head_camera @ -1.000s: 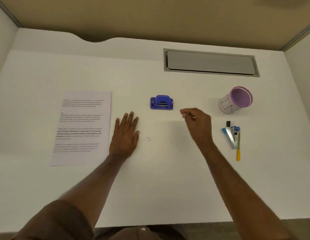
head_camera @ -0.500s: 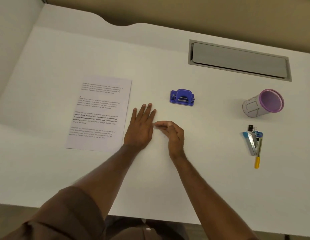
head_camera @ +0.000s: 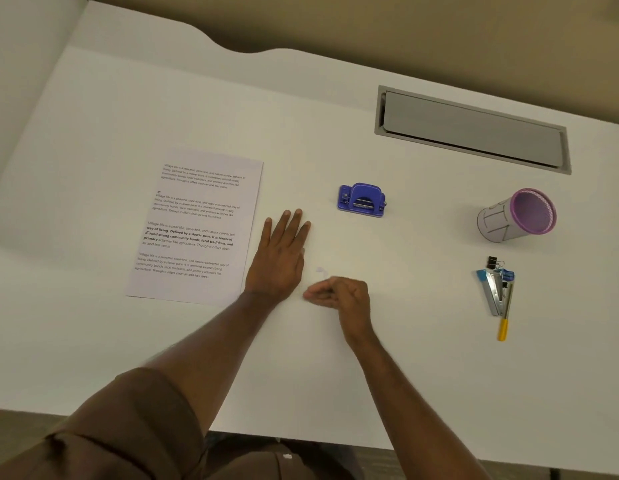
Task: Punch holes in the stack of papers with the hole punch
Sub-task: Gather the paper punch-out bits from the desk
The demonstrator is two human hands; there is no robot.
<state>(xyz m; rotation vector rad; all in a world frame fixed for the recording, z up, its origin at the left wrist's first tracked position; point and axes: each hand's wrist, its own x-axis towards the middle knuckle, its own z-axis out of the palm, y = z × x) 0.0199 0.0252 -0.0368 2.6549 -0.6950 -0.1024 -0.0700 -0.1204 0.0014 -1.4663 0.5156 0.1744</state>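
Note:
A printed stack of papers [head_camera: 197, 223] lies flat on the white desk [head_camera: 93, 116], left of centre. The small blue hole punch [head_camera: 362, 199] stands alone in the middle, with neither hand on it. My left hand [head_camera: 282, 259] rests flat on the desk with straight fingers, just right of the papers' edge. Nearer to me, my right hand [head_camera: 339, 294] has its fingers curled together, tips pointing left towards my left wrist; nothing shows between them. A few tiny paper bits [head_camera: 320, 270] lie on the desk between the two hands.
A purple-rimmed pen cup [head_camera: 515, 216] lies on its side at the right. Below it sit a binder clip [head_camera: 493, 262], a stapler [head_camera: 493, 289] and a yellow-tipped pen [head_camera: 505, 317]. A grey cable hatch [head_camera: 472, 129] is set into the desk's far side.
My right hand has come from near the hole punch down and left to beside my left wrist, its fingers curling in. The left hand stayed flat. The view shifted left.

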